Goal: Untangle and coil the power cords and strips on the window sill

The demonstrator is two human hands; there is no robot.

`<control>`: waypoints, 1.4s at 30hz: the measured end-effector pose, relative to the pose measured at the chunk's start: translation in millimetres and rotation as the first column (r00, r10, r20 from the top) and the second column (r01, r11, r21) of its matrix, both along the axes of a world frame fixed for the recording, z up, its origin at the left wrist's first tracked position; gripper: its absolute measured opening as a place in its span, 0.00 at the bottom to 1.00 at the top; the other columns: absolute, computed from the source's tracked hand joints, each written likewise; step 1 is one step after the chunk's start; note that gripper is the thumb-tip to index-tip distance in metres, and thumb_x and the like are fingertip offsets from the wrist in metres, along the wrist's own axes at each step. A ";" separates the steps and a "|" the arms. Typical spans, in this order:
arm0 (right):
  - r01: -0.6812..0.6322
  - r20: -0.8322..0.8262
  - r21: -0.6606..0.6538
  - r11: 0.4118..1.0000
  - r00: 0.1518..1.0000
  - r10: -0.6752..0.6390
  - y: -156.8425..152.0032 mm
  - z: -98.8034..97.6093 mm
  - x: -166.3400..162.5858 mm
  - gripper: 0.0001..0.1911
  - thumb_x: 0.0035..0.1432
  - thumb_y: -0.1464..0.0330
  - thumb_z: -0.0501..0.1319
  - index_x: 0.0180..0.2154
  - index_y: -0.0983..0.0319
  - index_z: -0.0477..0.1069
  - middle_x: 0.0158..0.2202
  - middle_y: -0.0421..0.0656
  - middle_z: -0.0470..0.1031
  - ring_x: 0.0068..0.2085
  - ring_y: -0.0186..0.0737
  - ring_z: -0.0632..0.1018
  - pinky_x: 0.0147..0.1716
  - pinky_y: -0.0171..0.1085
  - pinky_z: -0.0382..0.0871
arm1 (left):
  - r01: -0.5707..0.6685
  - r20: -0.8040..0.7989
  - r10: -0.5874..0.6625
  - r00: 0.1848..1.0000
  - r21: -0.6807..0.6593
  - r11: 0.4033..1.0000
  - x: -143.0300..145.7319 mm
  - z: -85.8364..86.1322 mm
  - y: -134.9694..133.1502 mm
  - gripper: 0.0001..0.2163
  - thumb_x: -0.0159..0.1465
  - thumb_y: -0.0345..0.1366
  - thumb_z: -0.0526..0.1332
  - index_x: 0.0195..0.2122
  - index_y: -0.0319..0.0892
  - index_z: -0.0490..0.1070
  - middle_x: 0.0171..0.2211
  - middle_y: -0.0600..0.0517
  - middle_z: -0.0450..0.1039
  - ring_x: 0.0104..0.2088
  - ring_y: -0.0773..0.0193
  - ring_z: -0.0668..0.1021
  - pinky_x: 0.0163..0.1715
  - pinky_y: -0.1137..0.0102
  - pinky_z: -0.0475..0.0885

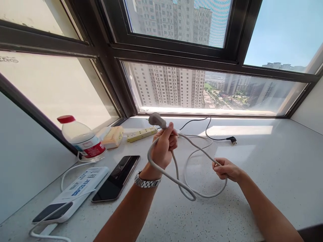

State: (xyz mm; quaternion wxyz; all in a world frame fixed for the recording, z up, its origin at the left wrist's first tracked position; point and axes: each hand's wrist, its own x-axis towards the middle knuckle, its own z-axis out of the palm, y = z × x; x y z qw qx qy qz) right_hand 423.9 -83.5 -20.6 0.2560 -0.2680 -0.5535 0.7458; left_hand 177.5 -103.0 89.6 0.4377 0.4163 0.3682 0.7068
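My left hand (164,144), with a metal watch on its wrist, is closed around a grey power cord (202,148) just below its plug (156,120). The plug sticks up above the thumb. Loops of the cord hang from this fist and run across to the right. There, my right hand (225,169) pinches the same cord between thumb and fingers, a little above the white sill. Part of the cord behind the left hand is hidden.
On the white sill (264,195) lie a yellow power strip (141,134), a black-corded plug (231,139), a phone (116,178) and a white device (75,191) with a cable. A red-capped bottle (82,139) and a tissue pack (113,137) stand left. Windows (176,89) rise behind.
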 end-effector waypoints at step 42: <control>0.536 0.372 0.795 0.284 -0.062 -0.926 39.9 -14.3 63.3 0.23 0.52 0.47 0.56 0.23 0.60 0.71 0.24 0.46 0.74 0.25 0.41 0.69 0.23 0.36 0.54 | -0.557 0.236 0.521 0.820 0.534 0.636 -34.6 34.1 -25.3 0.29 0.57 0.45 0.61 0.16 0.39 0.38 0.12 0.59 0.37 0.13 0.78 0.47 0.14 0.74 0.46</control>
